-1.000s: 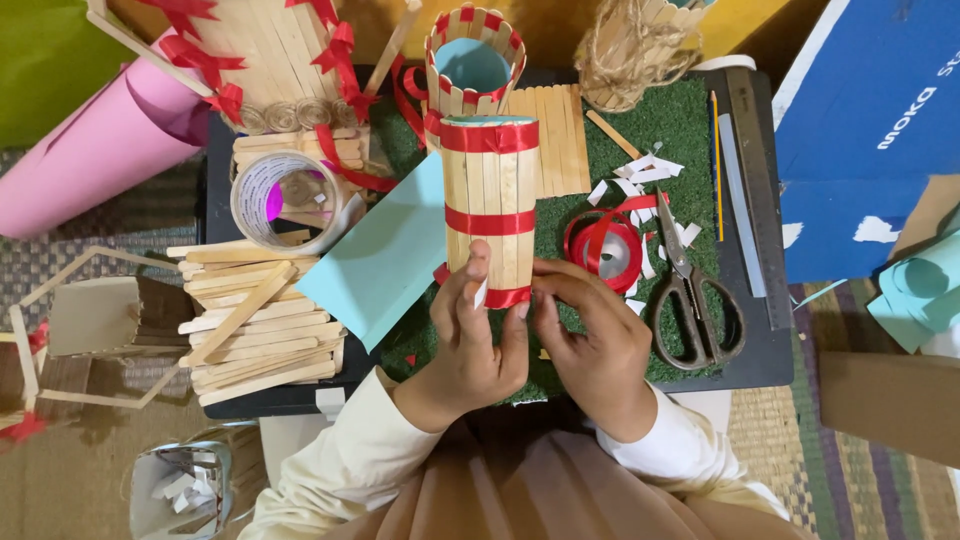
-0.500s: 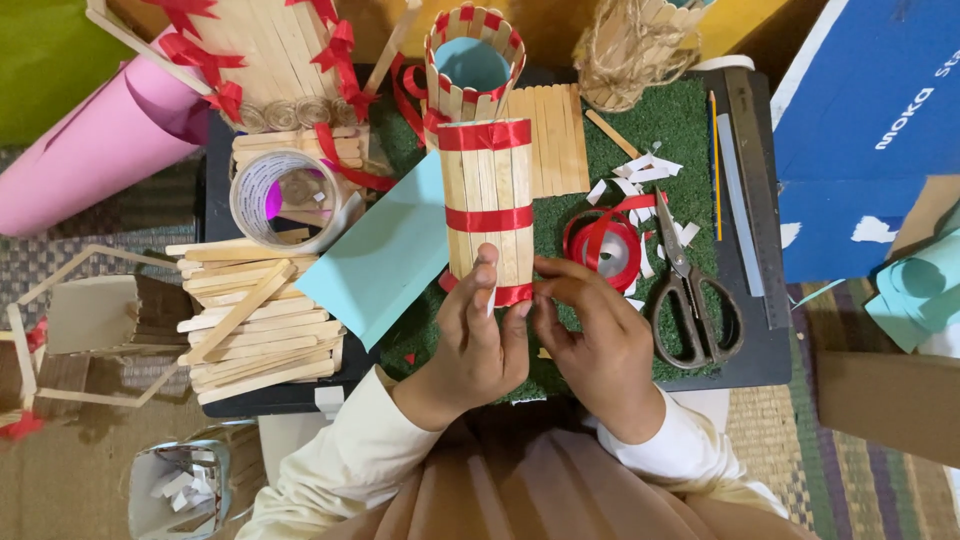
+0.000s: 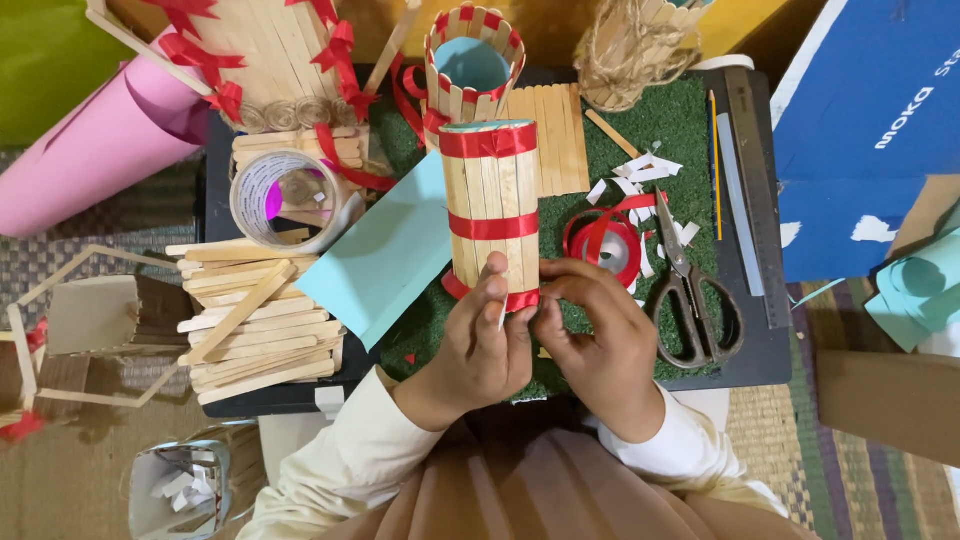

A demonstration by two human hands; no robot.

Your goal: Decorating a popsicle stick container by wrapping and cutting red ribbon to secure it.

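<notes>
Head view, looking straight down: stick-clad cylinder [image 3: 490, 205] lying at centre of the green mat [image 3: 680, 130], open end toward 12 o'clock, near end pinched between both hands. Three red ribbon bands [image 3: 492, 226] wrapped round it already, at top, middle and bottom; bottom band apparently in the middle of being fixed, with a small white strip showing at the near rim, so banding looks nearly done and only this last end left to secure. Left hand [image 3: 480, 345] closed on the near end from 7 o'clock, thumb pressed up on the sticks. Right hand [image 3: 595, 335] closed on the same end from 5 o'clock, fingertips on the red band. Pale blue paper sheet [image 3: 385, 255] touching the cylinder at 9 o'clock. Red ribbon spool [image 3: 603, 243] just beside at 3 o'clock, scissors [image 3: 690, 290] beyond it, white paper scraps [image 3: 635, 170] scattered at 2 o'clock. Smaller finished-looking stick cup [image 3: 472, 60] at 12 o'clock. Tape roll [image 3: 283, 200] and loose stick pile [image 3: 255, 315] well apart at 9 o'clock on the dark worktop [image 3: 755, 355].
</notes>
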